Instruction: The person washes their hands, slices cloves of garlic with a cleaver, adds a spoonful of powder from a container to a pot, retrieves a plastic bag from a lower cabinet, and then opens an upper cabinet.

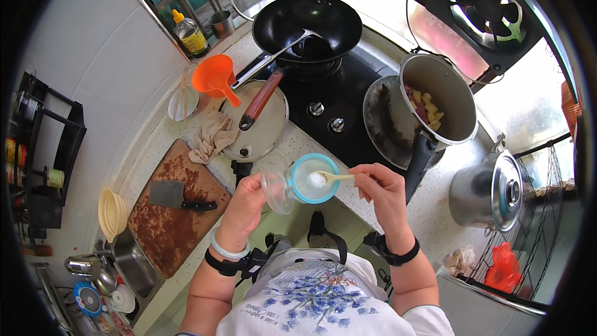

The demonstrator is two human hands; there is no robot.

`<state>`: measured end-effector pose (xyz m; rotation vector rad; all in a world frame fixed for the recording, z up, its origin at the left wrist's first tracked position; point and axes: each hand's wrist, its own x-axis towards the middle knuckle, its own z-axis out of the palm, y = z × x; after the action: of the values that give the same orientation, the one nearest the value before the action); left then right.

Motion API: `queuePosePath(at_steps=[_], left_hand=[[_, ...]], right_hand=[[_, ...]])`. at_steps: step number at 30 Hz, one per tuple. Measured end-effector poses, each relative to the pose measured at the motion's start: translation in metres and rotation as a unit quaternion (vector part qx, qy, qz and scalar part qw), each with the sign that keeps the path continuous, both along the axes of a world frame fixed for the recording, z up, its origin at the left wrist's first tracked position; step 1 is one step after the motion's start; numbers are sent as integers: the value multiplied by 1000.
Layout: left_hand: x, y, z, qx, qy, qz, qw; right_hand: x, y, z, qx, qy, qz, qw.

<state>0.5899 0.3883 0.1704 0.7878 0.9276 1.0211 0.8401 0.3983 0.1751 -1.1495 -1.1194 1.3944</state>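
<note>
My left hand grips a clear plastic jar by its raised, hinged lid. The jar has a light blue rim and stands open in front of my body. My right hand pinches the handle of a small pale yellow spoon, whose bowl is over the jar's mouth with white granules in it. Up and to the right, a deep pressure cooker pot holds cut yellow chunks and reddish pieces. A black wok with a metal spatula in it sits on the stove.
A cleaver lies on a stained wooden cutting board at the left. Beyond it are a rag, a pressure cooker lid and an orange ladle. A lidded steel pot stands right; a sink is lower left.
</note>
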Motion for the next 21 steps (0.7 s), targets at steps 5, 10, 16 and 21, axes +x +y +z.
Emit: queuePosePath(at_steps=[5, 10, 16, 21], left_hand=[[3, 1, 3, -11, -11, 6, 1000], [2, 3, 3, -9, -8, 1, 1000], [10, 10, 9, -17, 13, 0, 1000], [17, 17, 8, -20, 7, -17, 1000]], right_hand=[[0, 1, 0, 10, -8, 3, 1000], [-2, 3, 0, -3, 9, -13, 1000], [3, 3, 9, -38, 33, -41, 998], [25, 2, 27, -17, 41, -77, 996]])
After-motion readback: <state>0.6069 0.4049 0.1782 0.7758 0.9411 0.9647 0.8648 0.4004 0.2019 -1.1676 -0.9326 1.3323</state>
